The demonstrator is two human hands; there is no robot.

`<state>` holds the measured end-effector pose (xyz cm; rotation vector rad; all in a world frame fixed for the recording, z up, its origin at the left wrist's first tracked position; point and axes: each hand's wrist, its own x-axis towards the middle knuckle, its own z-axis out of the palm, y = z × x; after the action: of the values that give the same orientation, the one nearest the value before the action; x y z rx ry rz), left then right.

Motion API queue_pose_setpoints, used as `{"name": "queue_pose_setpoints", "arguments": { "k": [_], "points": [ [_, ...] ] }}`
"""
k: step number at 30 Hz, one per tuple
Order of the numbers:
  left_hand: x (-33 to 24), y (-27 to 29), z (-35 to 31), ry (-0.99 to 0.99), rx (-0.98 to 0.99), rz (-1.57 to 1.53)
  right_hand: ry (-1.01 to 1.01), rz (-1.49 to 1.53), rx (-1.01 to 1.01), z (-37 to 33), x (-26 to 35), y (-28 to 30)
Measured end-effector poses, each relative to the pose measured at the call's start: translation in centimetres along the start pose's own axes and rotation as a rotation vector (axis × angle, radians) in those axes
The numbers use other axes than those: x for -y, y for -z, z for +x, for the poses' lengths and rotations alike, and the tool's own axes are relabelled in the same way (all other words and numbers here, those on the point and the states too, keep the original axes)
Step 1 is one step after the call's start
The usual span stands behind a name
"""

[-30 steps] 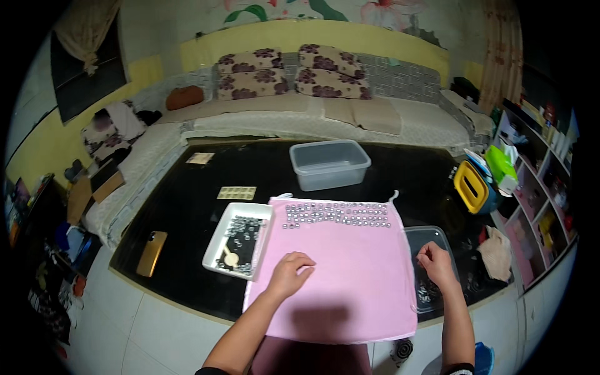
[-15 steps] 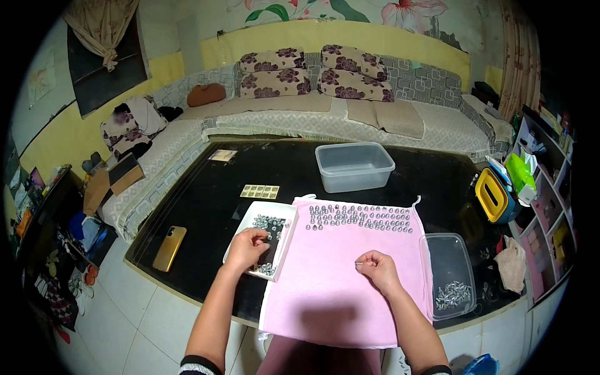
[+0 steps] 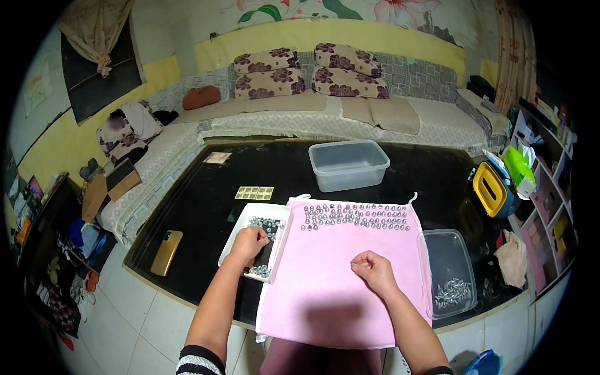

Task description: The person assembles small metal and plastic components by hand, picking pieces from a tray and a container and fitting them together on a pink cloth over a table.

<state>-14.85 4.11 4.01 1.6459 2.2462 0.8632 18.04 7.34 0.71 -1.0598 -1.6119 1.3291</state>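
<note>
A pink cloth (image 3: 337, 287) lies on the black table (image 3: 200, 212) in front of me, with rows of several small silver parts (image 3: 356, 216) along its far edge. My left hand (image 3: 249, 242) reaches into a white tray (image 3: 244, 225) of small metal pieces, fingers bent down among them. My right hand (image 3: 372, 270) rests on the middle of the pink cloth with fingers curled closed; whether something tiny is pinched in it I cannot tell.
A clear shallow tub (image 3: 449, 275) with metal bits sits right of the cloth. A clear box (image 3: 349, 165) stands farther back. A gold phone (image 3: 166, 252) and a small card sheet (image 3: 254, 193) lie left. A sofa (image 3: 325, 106) runs behind; shelves (image 3: 544, 187) stand right.
My left hand has gone from the cloth into the white tray. My right hand has moved from the cloth's right edge to its middle and closed.
</note>
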Motion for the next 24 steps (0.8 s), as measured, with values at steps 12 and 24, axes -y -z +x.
{"name": "queue_pose_setpoints", "arguments": {
  "k": [12, 24],
  "points": [
    [-9.8, -6.5, -5.4, 0.049, 0.168, -0.906, -0.021, 0.376, 0.112, 2.7, 0.6, -1.5],
    [-10.1, -10.4, -5.8, 0.041, 0.216, -1.021, 0.073, 0.138, 0.112, 2.4, 0.7, -2.4]
  ]
}}
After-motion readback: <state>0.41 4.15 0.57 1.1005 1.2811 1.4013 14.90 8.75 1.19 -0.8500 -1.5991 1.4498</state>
